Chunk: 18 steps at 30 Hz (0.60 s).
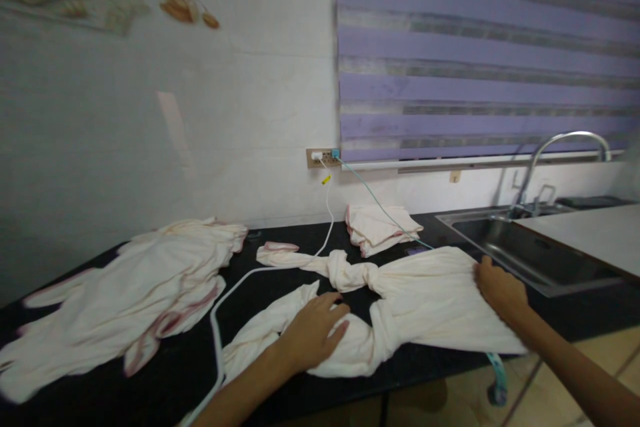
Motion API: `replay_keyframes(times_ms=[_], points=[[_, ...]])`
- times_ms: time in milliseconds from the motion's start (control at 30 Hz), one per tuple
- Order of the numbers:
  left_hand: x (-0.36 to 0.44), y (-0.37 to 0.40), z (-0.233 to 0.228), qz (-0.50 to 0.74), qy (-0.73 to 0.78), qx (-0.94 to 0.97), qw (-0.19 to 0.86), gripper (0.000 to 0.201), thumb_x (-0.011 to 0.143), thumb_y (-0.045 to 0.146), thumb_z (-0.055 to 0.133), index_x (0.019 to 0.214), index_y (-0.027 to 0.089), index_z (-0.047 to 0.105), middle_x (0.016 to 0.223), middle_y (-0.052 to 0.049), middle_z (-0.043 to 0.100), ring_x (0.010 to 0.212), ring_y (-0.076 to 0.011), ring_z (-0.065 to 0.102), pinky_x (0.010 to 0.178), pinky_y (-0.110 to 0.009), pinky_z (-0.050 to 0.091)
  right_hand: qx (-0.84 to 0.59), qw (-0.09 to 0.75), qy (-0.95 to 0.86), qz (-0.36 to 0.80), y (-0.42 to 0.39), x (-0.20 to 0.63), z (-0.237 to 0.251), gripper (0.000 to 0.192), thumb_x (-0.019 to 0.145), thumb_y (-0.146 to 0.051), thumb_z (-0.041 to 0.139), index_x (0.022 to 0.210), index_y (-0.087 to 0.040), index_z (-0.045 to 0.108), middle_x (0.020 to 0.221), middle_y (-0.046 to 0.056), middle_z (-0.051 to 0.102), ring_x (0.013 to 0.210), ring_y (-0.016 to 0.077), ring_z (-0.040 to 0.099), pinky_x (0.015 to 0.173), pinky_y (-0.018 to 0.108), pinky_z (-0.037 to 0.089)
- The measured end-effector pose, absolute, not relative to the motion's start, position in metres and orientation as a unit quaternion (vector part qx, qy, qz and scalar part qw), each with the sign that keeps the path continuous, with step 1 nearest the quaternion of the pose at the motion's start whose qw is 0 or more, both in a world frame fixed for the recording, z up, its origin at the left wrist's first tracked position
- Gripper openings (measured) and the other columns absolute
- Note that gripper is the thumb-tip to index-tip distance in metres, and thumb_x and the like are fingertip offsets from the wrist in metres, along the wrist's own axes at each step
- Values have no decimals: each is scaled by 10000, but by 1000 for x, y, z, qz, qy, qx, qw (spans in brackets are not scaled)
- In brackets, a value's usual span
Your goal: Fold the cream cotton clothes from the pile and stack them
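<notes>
A cream-white garment (430, 300) lies on the black counter (270, 400), bunched at its middle, with two long sleeve-like parts stretching left. My left hand (315, 330) rests on the nearer, crumpled sleeve part (350, 350), fingers apart and bent slightly. At the garment's wide right end, my right hand (500, 287) has its fingers curled at the edge; its fingertips are partly hidden. The farther sleeve part is twisted into a bulky, knot-like lump (341, 271).
Crumpled white clothing with pink edging (150, 293) covers the counter's left. A folded white cloth (383, 227) sits by the wall. A white cord (216, 320) runs from the socket (325, 157) across the counter. Farther right are a sink (530, 250) and faucet (530, 163). A teal strip (497, 377) hangs at the front edge.
</notes>
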<state>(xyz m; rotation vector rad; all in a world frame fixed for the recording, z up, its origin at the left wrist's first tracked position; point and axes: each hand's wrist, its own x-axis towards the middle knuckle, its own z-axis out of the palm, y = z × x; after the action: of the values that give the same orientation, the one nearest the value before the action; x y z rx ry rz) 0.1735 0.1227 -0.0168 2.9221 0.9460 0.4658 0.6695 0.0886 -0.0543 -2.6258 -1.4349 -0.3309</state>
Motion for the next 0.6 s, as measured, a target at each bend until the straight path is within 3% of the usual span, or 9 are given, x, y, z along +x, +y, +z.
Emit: replay_keyframes(times_ms=[100, 200, 267, 333, 400, 467, 567, 600], points=[[162, 126, -1, 165, 309, 936, 2, 282, 991, 254, 390, 997, 246, 672, 1129, -119, 678, 1045, -263, 647, 950, -443, 547, -866, 60, -483, -112, 87, 672, -55, 380, 1047, -351, 226, 1104, -132, 533, 846, 163, 704, 844, 350, 744, 746, 458, 537], [158, 113, 11, 196, 306, 931, 0, 319, 1006, 365, 444, 1252, 234, 600, 1319, -130, 625, 1224, -288, 578, 1083, -482, 479, -865, 58, -481, -131, 88, 668, -50, 349, 1038, -331, 253, 1092, -130, 533, 889, 164, 686, 840, 358, 729, 724, 469, 530], [158, 96, 13, 189, 294, 937, 10, 596, 920, 554, 605, 1397, 211, 506, 1443, -148, 545, 1334, -331, 498, 1151, -526, 408, -856, 77, -483, -165, 88, 657, -42, 312, 1024, -345, 308, 1068, -135, 535, 993, 186, 664, 896, 360, 708, 725, 463, 527], [160, 77, 10, 138, 278, 950, 27, 765, 775, 651, 741, 1375, 230, 525, 1417, -142, 559, 1308, -362, 509, 1126, -554, 409, -825, 129, -513, -201, 86, 635, -34, 281, 1008, -359, 356, 1051, -145, 534, 1079, 200, 628, 983, 347, 672, 763, 445, 525], [161, 61, 8, 83, 271, 958, 39, 674, 755, 625, 776, 1287, 262, 576, 1353, -114, 593, 1246, -358, 548, 1071, -549, 438, -762, 209, -577, -207, 80, 603, -30, 253, 1001, -340, 371, 1070, -154, 528, 1083, 182, 610, 1033, 306, 637, 844, 425, 516], [161, 53, 9, 53, 263, 962, 43, 468, 833, 535, 733, 1199, 277, 597, 1301, -87, 611, 1200, -331, 572, 1024, -516, 458, -682, 288, -650, -171, 73, 567, -32, 224, 1000, -335, 386, 1072, -174, 524, 1058, 147, 608, 1000, 263, 623, 890, 408, 509], [161, 52, 17, 46, 248, 965, 72, 131, 977, 351, 528, 1043, 254, 584, 1159, -61, 646, 1065, -261, 611, 914, -412, 480, -609, 337, -715, -68, 62, 522, -44, 174, 1002, -314, 401, 1019, -211, 540, 968, 88, 619, 883, 214, 617, 821, 370, 521], [161, 55, 20, 50, 258, 960, 96, 139, 1004, 308, 446, 1001, 243, 569, 1072, -57, 656, 983, -238, 620, 858, -378, 479, -598, 343, -724, -41, 59, 513, -49, 170, 999, -312, 412, 1015, -212, 548, 955, 81, 626, 874, 211, 619, 809, 369, 524]])
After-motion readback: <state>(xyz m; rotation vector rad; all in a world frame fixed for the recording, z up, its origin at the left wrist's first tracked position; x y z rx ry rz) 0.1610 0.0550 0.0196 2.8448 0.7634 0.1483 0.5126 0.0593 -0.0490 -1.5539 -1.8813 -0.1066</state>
